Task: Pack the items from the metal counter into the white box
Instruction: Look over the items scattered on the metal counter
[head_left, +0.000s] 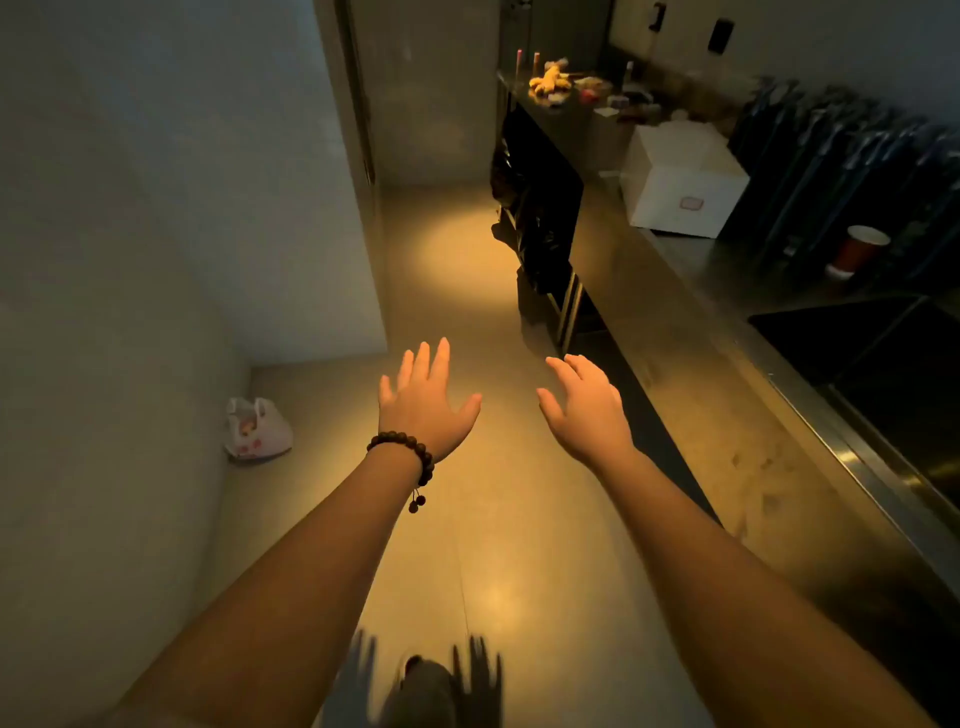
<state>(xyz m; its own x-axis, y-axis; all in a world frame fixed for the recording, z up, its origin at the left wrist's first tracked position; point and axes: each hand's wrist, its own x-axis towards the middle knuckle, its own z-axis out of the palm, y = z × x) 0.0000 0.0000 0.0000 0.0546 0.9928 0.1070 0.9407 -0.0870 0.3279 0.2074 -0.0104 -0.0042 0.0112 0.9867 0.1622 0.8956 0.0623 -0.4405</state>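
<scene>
A white bag (258, 429) lay on the floor (467, 270) by the left wall, its contents only a blur of pink and orange. The left hand (423, 402) was stretched forward over the floor, palm down, fingers straight and slightly spread, holding nothing; a bead bracelet (405, 451) ringed its wrist. Below it, at the bottom edge, a shoe (423, 691) showed, blurred and cut off, with the shadows of both hands beside it. The right hand (587, 405) reached forward likewise, near the counter's (675, 322) edge but not touching it, fingers relaxed and a little bent, empty as well. Both forearms ran out of the frame at the bottom. Under the counter the dark shelves were too dim to read. Far back on the counter sat a heap of small items (576, 85), too small and dim to name beyond a yellow lump and some upright sticks. Nearer stood the box (680, 182); whether it stood open was unclear. Right of it was a red cup (860, 249), then a dark sink (883, 343), cut off by the right edge.
</scene>
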